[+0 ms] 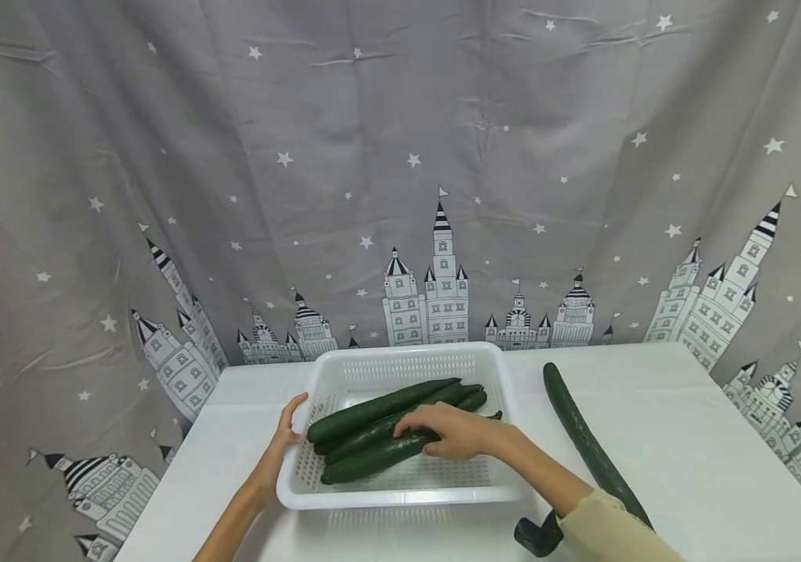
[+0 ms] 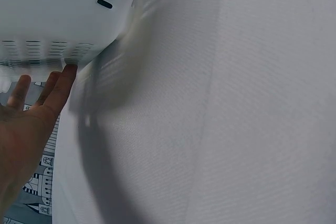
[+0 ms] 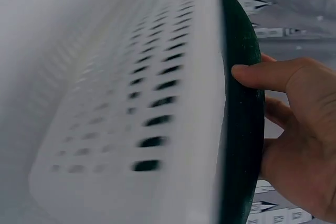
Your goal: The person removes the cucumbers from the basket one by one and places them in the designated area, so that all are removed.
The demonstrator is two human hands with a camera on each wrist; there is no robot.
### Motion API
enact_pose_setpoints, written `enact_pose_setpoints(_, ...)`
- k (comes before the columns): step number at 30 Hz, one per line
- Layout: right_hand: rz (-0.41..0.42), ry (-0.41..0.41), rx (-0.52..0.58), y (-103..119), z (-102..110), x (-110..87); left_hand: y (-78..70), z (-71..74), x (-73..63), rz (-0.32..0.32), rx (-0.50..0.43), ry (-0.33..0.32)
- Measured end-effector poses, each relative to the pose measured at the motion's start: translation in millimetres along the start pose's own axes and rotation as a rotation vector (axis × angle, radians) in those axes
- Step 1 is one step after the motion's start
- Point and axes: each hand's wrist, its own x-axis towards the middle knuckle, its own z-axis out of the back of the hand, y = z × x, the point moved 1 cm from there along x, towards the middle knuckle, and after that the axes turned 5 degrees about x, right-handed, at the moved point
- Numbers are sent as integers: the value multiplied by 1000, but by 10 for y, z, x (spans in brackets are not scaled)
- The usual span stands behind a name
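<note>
A white perforated plastic basket [image 1: 400,497] stands on the table with several long dark green cucumbers lying side by side in it. My right hand [image 1: 458,431] reaches over the near rim and grips the front cucumber [image 1: 365,460] by its middle. In the right wrist view the thumb [image 3: 257,75] presses on the near side of this cucumber [image 3: 244,108], the other fingers behind it. At the basket's left end my left hand [image 1: 281,437] touches the rim. The left wrist view shows its fingers [image 2: 63,87] extended against the basket's outer wall [image 2: 47,19].
Another long cucumber [image 1: 593,445] lies slanted on the white tabletop [image 1: 717,437], right of the basket. A dark, curved, rounded object [image 1: 537,537] shows at the near edge, partly hidden by the right sleeve [image 1: 611,531]. Behind the table hangs a grey curtain [image 1: 400,156] with castles and stars.
</note>
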Motion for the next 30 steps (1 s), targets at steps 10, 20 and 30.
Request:
enact_pose_setpoints(10, 29, -232, 42, 281, 366, -291, 1, 11, -5, 6, 3, -5)
enact_pose_setpoints(20, -41, -505, 127, 149, 677, -854, -22, -7, 15, 16, -17, 6)
enact_pose_setpoints(30, -215, -662, 239, -113, 743, -1455, -21, 4, 0, 10, -26, 10)
